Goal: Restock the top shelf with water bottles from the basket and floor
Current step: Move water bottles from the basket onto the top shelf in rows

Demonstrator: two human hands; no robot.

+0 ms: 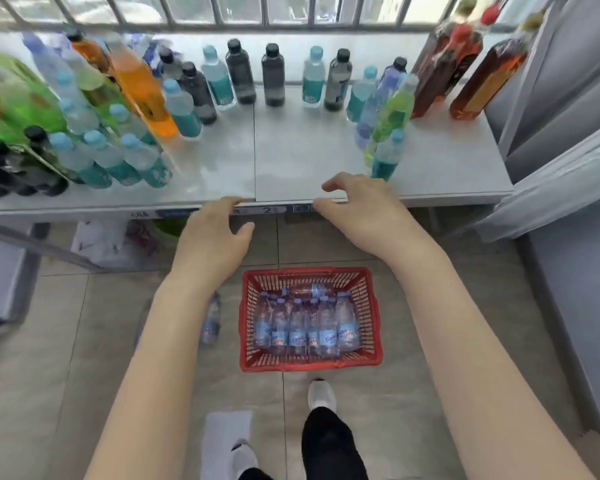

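– Water bottles (305, 323): where are they recorded?
– Blue-labelled and blue-capped, they are packed inside the red basket (310, 365), which is set on the tiled floor (84, 323). One further bottle (211, 322) is logged on the floor just left of the basket, partly hidden by the left forearm.
– And the hands?
– Left hand (212, 237) and right hand (361, 209) are both placed at the front edge of the top shelf (291, 157), fingers loosely curled, nothing held. Contact with the edge cannot be told.
– Shelf stock?
– Assorted drink bottles (273, 76) are ranged along its back and both sides.
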